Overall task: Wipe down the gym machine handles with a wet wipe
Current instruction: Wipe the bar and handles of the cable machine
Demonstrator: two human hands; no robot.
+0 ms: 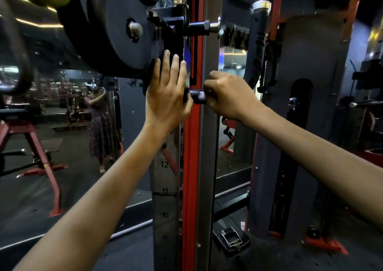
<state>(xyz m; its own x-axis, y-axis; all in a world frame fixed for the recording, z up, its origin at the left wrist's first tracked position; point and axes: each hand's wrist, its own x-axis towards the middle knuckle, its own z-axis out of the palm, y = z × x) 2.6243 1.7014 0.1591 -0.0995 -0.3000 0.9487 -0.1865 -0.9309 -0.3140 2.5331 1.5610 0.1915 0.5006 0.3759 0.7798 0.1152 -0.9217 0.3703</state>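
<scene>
Black knob (198,96) on the red upright (191,146) — my right hand (228,96) is curled around it, gripping. My left hand (165,92) lies flat, fingers straight, against the carriage beneath the weight plate (116,28). No wipe is visible — whether my right fist encloses one, I cannot tell.

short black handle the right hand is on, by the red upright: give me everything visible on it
The short black handle is a stubby, dark, slightly glossy cylinder, apparently plastic or rubber-coated. It sticks out level beside the red upright, just under the weight plate. The right hand is curled round its right end, hiding that end. The left hand lies flat with straight fingers against the carriage at its left end, thumb beside the handle's base. Only a short middle stretch shows. No wet wipe can be seen on it.
</scene>
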